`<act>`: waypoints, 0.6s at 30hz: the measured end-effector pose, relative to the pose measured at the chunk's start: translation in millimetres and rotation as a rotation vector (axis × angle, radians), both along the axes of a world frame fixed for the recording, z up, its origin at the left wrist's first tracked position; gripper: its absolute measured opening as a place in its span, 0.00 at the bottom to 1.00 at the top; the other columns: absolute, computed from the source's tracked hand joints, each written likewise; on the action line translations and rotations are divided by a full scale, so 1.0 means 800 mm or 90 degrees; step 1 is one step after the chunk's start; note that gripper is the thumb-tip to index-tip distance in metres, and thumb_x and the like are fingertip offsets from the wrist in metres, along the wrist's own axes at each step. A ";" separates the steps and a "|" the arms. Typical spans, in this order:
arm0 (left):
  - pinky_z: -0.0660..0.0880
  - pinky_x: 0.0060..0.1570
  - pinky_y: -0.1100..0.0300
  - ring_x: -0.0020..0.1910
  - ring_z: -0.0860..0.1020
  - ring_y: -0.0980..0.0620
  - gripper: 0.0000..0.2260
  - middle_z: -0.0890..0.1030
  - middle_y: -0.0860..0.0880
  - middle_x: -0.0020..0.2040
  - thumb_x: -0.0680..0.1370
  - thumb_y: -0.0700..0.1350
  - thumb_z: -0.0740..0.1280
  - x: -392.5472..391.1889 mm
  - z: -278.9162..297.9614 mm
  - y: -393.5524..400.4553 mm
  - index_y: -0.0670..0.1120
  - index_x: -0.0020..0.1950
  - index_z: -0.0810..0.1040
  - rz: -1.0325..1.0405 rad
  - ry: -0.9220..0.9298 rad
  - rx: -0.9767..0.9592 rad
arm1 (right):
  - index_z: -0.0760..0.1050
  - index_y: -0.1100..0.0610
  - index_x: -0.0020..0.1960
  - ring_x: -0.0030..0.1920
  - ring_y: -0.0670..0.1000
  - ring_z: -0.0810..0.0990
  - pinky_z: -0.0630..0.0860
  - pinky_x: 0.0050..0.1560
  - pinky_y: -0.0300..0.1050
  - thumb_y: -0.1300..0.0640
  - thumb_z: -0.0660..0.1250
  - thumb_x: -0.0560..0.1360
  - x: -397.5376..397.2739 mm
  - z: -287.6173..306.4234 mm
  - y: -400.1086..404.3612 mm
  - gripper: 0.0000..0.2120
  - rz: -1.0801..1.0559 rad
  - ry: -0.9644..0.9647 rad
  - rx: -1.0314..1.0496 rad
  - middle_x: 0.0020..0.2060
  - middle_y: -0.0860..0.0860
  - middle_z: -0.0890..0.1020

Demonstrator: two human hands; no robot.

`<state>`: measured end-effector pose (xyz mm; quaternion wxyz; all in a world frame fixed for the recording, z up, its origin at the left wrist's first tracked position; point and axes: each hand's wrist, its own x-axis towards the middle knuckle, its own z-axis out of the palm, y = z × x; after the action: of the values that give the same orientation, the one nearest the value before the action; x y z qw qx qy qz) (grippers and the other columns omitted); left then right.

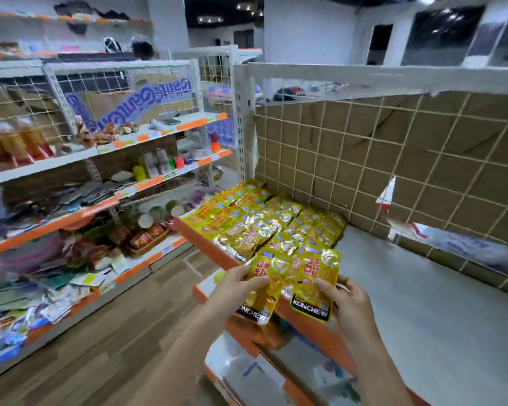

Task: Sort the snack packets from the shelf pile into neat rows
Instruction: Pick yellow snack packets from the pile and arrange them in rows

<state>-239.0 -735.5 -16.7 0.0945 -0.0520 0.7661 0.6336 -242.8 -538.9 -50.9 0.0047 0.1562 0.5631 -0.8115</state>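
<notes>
Several yellow foil snack packets [258,221] lie in overlapping rows on the left end of a white shelf [423,303] with an orange front edge. My left hand [236,284] pinches one yellow packet [269,288] with a black band at its bottom. Beside it, my right hand [349,303] holds a second matching packet [316,284] by its right edge. Both packets hang just in front of the shelf edge, below the rows.
A wire grid backed with brown cardboard [393,159] closes the shelf's rear and right side. To the left runs a wooden floor aisle [100,347], with more stocked shelves [71,200] beyond. Lower shelves [247,370] sit under my hands.
</notes>
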 end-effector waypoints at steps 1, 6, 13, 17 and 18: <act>0.71 0.45 0.66 0.40 0.78 0.61 0.02 0.80 0.54 0.40 0.76 0.42 0.69 -0.021 -0.003 0.010 0.46 0.44 0.80 -0.021 -0.009 -0.004 | 0.75 0.65 0.50 0.36 0.54 0.83 0.81 0.41 0.48 0.67 0.71 0.70 -0.008 0.000 0.010 0.10 -0.033 0.003 0.014 0.41 0.61 0.83; 0.64 0.64 0.58 0.67 0.67 0.51 0.26 0.69 0.49 0.68 0.76 0.50 0.67 -0.113 -0.013 0.085 0.45 0.72 0.66 -0.095 -0.041 -0.073 | 0.74 0.62 0.47 0.28 0.45 0.81 0.77 0.30 0.34 0.70 0.69 0.71 -0.041 -0.001 0.070 0.07 -0.189 -0.013 0.069 0.37 0.55 0.82; 0.67 0.35 0.58 0.42 0.76 0.45 0.04 0.77 0.43 0.42 0.77 0.38 0.62 -0.214 -0.012 0.199 0.43 0.43 0.74 -0.231 0.022 -0.197 | 0.76 0.59 0.40 0.27 0.42 0.78 0.72 0.29 0.32 0.72 0.68 0.71 -0.100 -0.008 0.125 0.09 -0.275 -0.117 0.279 0.29 0.48 0.79; 0.70 0.47 0.57 0.52 0.76 0.44 0.06 0.78 0.40 0.53 0.77 0.36 0.60 -0.244 -0.023 0.229 0.38 0.51 0.75 -0.295 0.062 -0.265 | 0.78 0.55 0.37 0.44 0.53 0.79 0.69 0.42 0.42 0.66 0.69 0.70 -0.133 -0.013 0.132 0.07 -0.251 -0.192 0.450 0.39 0.54 0.82; 0.68 0.48 0.58 0.55 0.75 0.43 0.09 0.76 0.41 0.55 0.78 0.36 0.59 -0.245 -0.023 0.232 0.37 0.56 0.74 -0.316 0.076 -0.313 | 0.80 0.57 0.43 0.48 0.54 0.80 0.70 0.44 0.42 0.66 0.69 0.70 -0.139 -0.014 0.131 0.05 -0.248 -0.203 0.476 0.43 0.56 0.83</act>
<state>-435.0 -549.7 -34.8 0.1852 0.1515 0.8893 0.3898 -353.8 -433.8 -62.0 -0.1180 0.3730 0.7699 -0.5042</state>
